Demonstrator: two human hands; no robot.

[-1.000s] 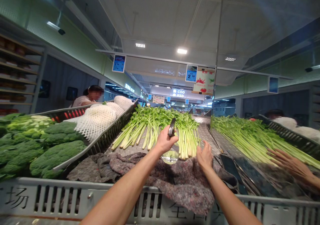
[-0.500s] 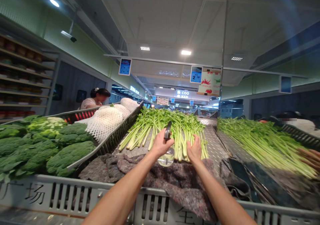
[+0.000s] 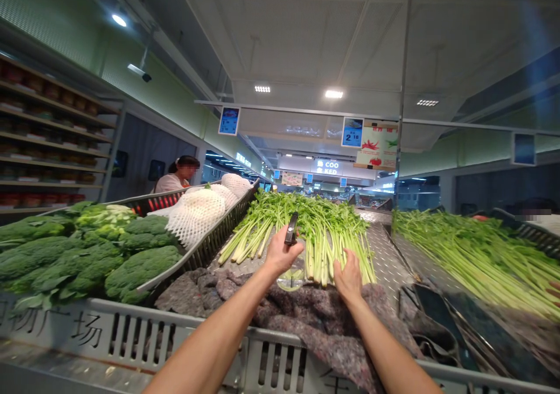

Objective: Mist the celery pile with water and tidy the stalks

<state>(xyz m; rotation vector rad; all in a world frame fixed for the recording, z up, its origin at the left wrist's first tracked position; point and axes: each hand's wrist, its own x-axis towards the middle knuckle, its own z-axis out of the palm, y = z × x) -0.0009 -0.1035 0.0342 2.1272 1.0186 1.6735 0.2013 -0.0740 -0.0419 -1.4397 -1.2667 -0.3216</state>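
Note:
My left hand (image 3: 281, 255) is wrapped round a spray bottle (image 3: 291, 229) with a black trigger head and a clear body. The bottle is upright over the lower ends of a spread of celery (image 3: 318, 257), whose leafy tops point away from me. My right hand (image 3: 349, 276) is beside the bottle, over the pale stalk ends on the right, palm down with its fingers apart. It holds nothing; I cannot tell whether the fingertips touch the stalks. Below both hands lies a crumpled grey-brown felt cloth (image 3: 301, 312).
Broccoli (image 3: 146, 266) fills the left side, with white foam-netted produce (image 3: 196, 210) behind it. A dark crate wall (image 3: 219, 228) divides these from the celery. A mirror (image 3: 464, 231) stands on the right. A grey slatted rim (image 3: 210, 324) runs along the front. Another person (image 3: 172, 178) is beyond the broccoli.
The view has turned slightly left, so the stall appears farther right. My right hand has come a little nearer to me. The left hand keeps its hold on the spray bottle.

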